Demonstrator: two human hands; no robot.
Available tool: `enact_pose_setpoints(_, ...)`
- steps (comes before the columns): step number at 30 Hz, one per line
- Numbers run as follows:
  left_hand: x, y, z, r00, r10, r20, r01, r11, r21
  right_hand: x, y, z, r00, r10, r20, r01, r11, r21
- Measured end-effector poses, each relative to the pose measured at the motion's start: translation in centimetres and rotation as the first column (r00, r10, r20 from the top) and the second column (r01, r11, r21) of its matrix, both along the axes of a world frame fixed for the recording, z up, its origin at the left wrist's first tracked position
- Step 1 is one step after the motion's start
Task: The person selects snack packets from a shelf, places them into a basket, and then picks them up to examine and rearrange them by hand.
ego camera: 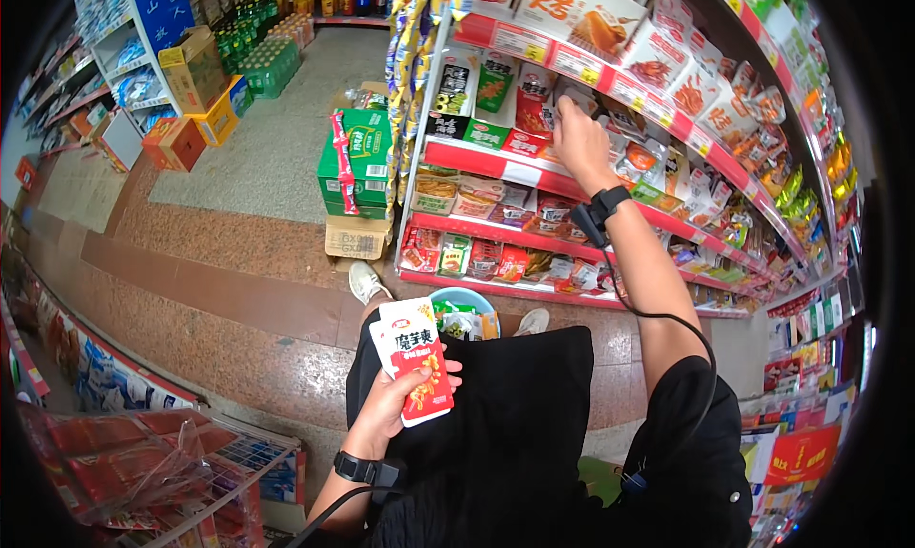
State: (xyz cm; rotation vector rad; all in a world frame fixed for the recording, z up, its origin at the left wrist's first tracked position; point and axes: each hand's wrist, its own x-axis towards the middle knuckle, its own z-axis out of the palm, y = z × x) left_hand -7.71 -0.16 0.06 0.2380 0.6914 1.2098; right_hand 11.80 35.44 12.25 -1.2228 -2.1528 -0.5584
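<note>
Red-and-white snack packets point(418, 362) are stacked in my left hand point(400, 398), its thumb across the top one, above my lap. My right hand point(579, 144) reaches into a shelf box of similar red snack packets point(535, 101); its fingers are curled at the packets' right edge, and whether they grip one is hard to tell. Left of that box stand green packets point(495, 83) and black-and-white packets point(455, 87). Between my feet, a light blue basin point(465, 298) holds several bagged snacks, partly hidden by my clothing.
Red-edged shelves point(500, 165) of snacks curve along the right. A green carton point(357, 155) sits on cardboard left of them, beside hanging snack strips point(411, 83). A wire rack point(236, 469) with red packets is at lower left. Boxes point(174, 144) stand across the aisle.
</note>
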Motion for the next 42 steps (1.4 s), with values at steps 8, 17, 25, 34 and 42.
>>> enact_pose_setpoints(8, -0.9, 1.2, -0.9, 0.999, 0.004, 0.042, -0.003, 0.999, -0.032, -1.9, 6.2, 0.9, 0.916, -0.029, 0.399, -0.01, 0.995, 0.095)
enact_pose_setpoints(17, -0.6, 1.6, -0.8, 1.0, -0.01, 0.009, 0.01, 1.0, -0.028, -2.2, 8.2, 1.1, 0.896, -0.138, 0.422, 0.02, 0.962, 0.272)
enact_pose_setpoints(25, -0.4, 1.9, -0.3, 0.975, 0.038, 0.218, -0.041, 0.999, 0.008, -2.2, -2.3, -1.6, 0.924, 0.375, 0.076, -0.366, 0.923, -0.117)
enact_pose_setpoints(34, 1.8, 1.4, 0.6, 0.998, 0.029, -0.062, -0.029, 1.0, 0.005, -1.9, -22.8, -10.5, 0.559, -0.171, -0.811, -0.819, 0.041, -0.573)
enact_pose_setpoints(42, 3.4, -0.1, 1.1, 0.982, 0.075, -0.171, -0.076, 0.997, 0.001, 0.9, -26.7, -8.1, 0.36, -0.41, -0.838, -0.891, 0.115, -0.439)
